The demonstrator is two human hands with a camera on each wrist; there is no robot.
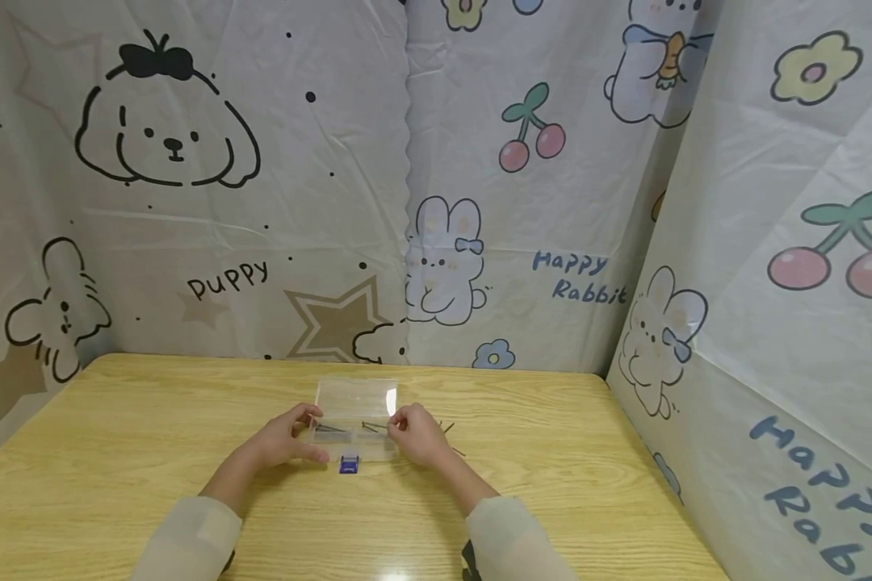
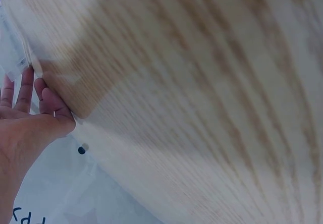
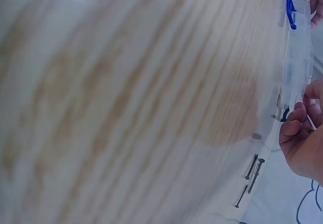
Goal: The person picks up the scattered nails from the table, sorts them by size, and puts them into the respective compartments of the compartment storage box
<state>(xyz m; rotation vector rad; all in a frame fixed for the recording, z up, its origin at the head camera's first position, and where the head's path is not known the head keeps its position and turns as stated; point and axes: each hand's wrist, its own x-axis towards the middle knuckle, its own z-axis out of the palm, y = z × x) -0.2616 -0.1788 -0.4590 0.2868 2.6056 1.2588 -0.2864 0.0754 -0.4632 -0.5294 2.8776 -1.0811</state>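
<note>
A clear plastic box (image 1: 374, 453) with a raised lid (image 1: 356, 395) and a blue latch (image 1: 349, 465) sits on the table. My left hand (image 1: 288, 436) grips its left end, thumb at the front corner and fingers at the back. Several dark nails (image 1: 332, 428) lie in its compartments. At the right end, my right hand (image 1: 417, 436) pinches a dark nail (image 3: 285, 114) between thumb and fingertips, mostly hidden by them. Loose nails (image 3: 256, 176) lie on the table just right of that hand.
The wood-grain table (image 1: 153, 420) reaches back to a printed cloth (image 1: 320, 202) hung behind it. Another cloth side (image 1: 792, 347) borders the table on the right. Glare shows near the front edge.
</note>
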